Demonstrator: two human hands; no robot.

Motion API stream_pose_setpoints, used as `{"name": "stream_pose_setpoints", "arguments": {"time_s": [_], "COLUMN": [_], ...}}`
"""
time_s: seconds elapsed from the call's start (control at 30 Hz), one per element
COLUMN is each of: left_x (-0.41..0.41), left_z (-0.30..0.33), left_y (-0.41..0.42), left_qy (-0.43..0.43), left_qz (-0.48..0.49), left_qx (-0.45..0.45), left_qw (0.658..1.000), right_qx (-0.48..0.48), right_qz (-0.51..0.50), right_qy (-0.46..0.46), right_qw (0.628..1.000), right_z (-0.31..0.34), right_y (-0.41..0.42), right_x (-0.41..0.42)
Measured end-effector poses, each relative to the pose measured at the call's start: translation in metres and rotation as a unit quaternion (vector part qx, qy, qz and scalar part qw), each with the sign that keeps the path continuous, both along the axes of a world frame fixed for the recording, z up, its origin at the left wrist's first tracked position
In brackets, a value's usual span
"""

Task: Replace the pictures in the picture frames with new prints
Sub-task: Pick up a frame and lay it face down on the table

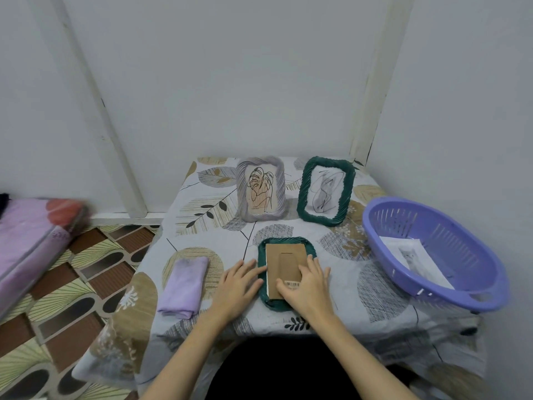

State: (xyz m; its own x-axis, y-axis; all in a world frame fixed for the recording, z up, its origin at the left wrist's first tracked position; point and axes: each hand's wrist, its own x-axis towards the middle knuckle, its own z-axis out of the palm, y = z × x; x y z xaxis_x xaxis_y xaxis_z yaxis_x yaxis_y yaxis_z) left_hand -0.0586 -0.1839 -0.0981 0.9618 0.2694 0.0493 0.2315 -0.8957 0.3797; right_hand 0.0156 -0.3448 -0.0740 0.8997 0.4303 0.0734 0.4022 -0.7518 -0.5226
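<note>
A dark green picture frame [264, 295] lies face down near the table's front edge, its brown cardboard backing [285, 262] facing up. My left hand [238, 287] rests flat against the frame's left rim, fingers straight. My right hand [307, 285] lies on the backing's lower right part, fingers spread and slightly bent, thumb by the barcode label. Behind stand a grey frame [260, 189] with a leaf line drawing and a second green frame [326, 191] with a scribbled drawing. A print [415, 262] showing a cat lies in the purple basket [467, 295].
A folded lilac cloth [184, 285] lies left of my left hand. The small table [375, 287] wears a leaf-patterned cover and sits in a corner between white walls. A pink wrapped bundle [31, 241] lies on the patterned floor at left.
</note>
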Motion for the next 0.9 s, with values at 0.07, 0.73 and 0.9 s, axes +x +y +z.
{"name": "stream_pose_setpoints", "arguments": {"time_s": [0.07,0.73,0.9], "left_x": [0.001,0.007,0.011], "left_z": [0.000,0.008,0.006], "left_y": [0.000,-0.003,-0.003], "left_qy": [0.002,0.040,0.049], "left_qz": [-0.001,-0.009,-0.013], "left_qx": [-0.001,0.010,0.005], "left_qw": [1.000,0.999,0.999], "right_qx": [0.055,0.202,0.230], "right_qz": [-0.009,-0.058,-0.064], "right_qy": [0.029,0.079,0.058], "right_qw": [0.998,0.974,0.969], "right_z": [0.002,0.014,0.020], "right_y": [0.001,-0.004,-0.012], "right_x": [0.000,-0.007,-0.001]}}
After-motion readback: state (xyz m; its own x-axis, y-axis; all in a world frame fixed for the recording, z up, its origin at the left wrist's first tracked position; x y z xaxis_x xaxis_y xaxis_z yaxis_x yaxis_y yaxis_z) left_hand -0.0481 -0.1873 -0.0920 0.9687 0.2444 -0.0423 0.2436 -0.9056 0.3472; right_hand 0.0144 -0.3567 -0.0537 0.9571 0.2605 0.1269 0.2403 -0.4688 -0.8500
